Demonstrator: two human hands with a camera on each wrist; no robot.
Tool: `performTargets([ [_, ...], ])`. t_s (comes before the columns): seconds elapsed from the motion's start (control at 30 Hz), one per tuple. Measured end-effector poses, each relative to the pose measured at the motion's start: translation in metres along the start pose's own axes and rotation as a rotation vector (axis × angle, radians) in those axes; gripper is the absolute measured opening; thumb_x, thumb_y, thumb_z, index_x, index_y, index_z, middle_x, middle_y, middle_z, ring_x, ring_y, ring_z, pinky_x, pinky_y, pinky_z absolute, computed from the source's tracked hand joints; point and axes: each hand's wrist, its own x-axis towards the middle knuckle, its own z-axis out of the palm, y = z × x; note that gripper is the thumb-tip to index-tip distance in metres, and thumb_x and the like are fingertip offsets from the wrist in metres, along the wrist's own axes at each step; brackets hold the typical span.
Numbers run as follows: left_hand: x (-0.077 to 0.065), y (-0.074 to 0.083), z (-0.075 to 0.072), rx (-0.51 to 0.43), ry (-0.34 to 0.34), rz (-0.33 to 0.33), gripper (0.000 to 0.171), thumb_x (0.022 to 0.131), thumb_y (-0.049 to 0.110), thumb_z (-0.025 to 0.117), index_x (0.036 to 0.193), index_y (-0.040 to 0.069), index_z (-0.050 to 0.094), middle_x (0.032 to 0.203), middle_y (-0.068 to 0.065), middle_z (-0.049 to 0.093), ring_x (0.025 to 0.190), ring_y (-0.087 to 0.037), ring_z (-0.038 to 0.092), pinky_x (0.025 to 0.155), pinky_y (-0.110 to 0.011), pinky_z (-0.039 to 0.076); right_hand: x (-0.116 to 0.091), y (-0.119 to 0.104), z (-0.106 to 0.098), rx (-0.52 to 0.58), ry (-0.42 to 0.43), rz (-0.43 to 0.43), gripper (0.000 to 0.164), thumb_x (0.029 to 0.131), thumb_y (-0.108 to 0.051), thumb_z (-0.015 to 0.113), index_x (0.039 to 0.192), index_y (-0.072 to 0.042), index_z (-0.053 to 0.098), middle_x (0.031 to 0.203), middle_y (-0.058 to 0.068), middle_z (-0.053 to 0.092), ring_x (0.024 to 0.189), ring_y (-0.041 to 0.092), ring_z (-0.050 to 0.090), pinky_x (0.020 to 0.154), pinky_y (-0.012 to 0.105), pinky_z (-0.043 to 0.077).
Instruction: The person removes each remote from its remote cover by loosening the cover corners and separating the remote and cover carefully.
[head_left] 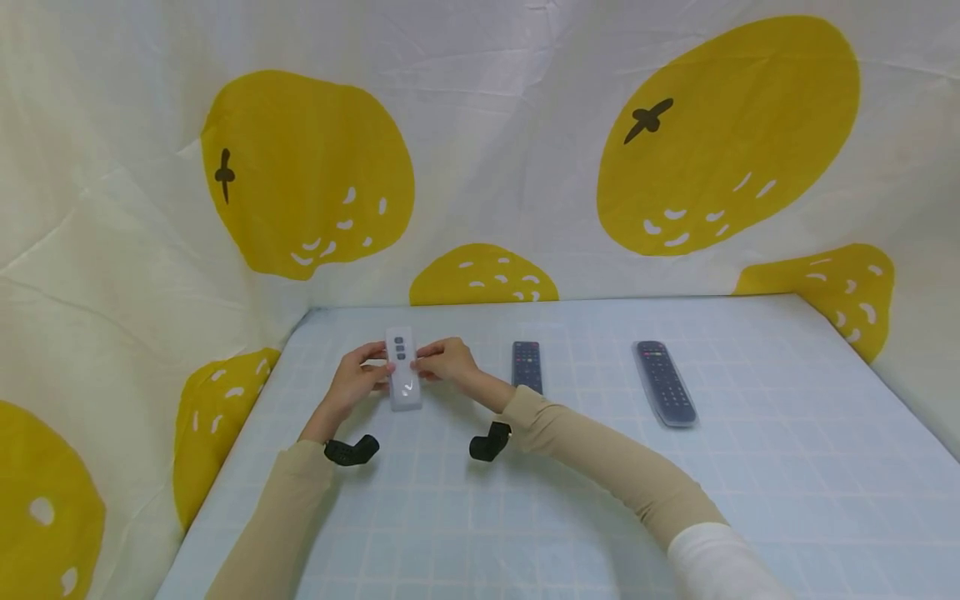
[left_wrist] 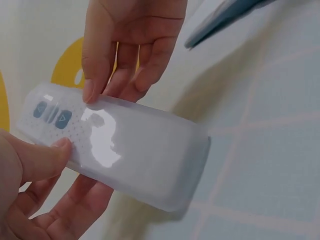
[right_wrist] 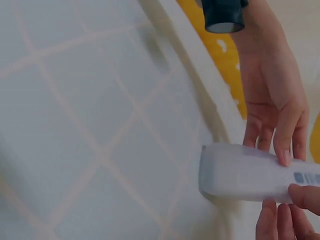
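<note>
A white remote control (head_left: 405,385) with a few grey-blue buttons near its far end is held between both hands at the left of the table. My left hand (head_left: 356,377) grips its left edge, thumb on the front and fingers behind. On the opposite edge, my right hand (head_left: 448,363) pinches it the same way. In the left wrist view the white remote (left_wrist: 145,145) looks glossy, and its near end is close to the tabletop; whether it touches, I cannot tell. The fingers behind it are partly hidden.
A dark remote (head_left: 527,365) lies right of the hands, its near end by my right sleeve. Farther right lies another dark remote (head_left: 664,382) in a clear cover. The table (head_left: 600,517) has a pale blue checked cloth. A white curtain (head_left: 510,150) with yellow fruit shapes stands behind.
</note>
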Motion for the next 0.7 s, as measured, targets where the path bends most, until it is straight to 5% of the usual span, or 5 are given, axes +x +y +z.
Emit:
performTargets([
  [0.47,0.0000,-0.0055,-0.0019,-0.161,0.052,0.154,0.046,0.092,0.000,0.059,0.136,-0.007,0.044,0.128,-0.026,0.049,0.084,0.001,0.060,0.074,-0.026,0.059,0.0006,0.0009,-0.0030,0.069,-0.035,-0.019,0.029,0.086,-0.021,0.072,0.109,-0.004,0.071,0.102,0.015,0.073,0.082,0.023,0.073,0.073,0.031,0.059],
  [0.7,-0.0013,-0.0094,0.0016,-0.208,0.106,0.201,0.040,0.091,-0.003,0.059,0.129,-0.008,0.047,0.115,-0.010,0.053,0.082,-0.001,0.059,0.072,-0.022,0.058,-0.0005,0.0011,-0.0015,0.112,-0.060,0.021,0.033,0.088,-0.026,0.070,0.111,-0.002,0.069,0.100,0.017,0.073,0.086,0.025,0.073,0.077,0.032,0.059],
])
